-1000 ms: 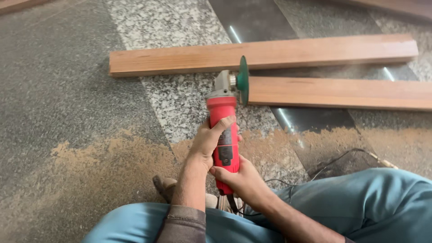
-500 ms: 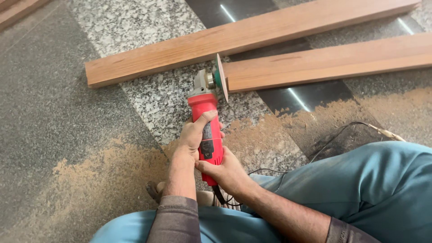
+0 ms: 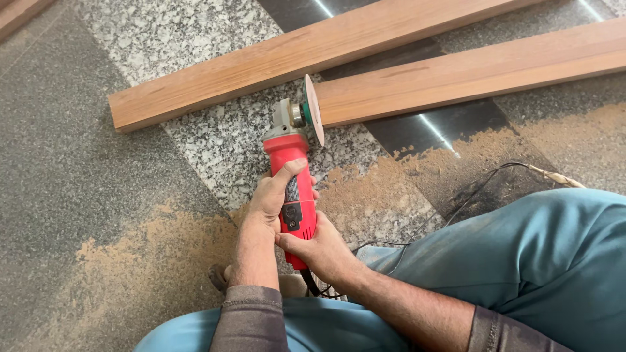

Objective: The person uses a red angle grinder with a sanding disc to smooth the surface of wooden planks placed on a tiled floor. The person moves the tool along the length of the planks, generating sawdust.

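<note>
A red angle grinder (image 3: 290, 171) with a grey head points away from me over the stone floor. Its sanding disc (image 3: 313, 109) stands on edge against the cut end of the nearer wooden plank (image 3: 469, 75). My left hand (image 3: 274, 199) wraps the grinder's body from the left. My right hand (image 3: 319, 251) holds its rear end, where the black cord (image 3: 476, 189) leaves. A second, longer plank (image 3: 274, 62) lies just beyond, slanting up to the right.
Sawdust (image 3: 150, 261) lies in heaps on the grey granite floor to the left and right of the grinder. My knees in teal trousers (image 3: 521, 261) fill the lower right. Another wood piece (image 3: 16, 13) shows at the top left corner.
The view has shifted so the planks slant more. The grinder's disc stays at the end of the nearer plank, and both hands keep their hold.
</note>
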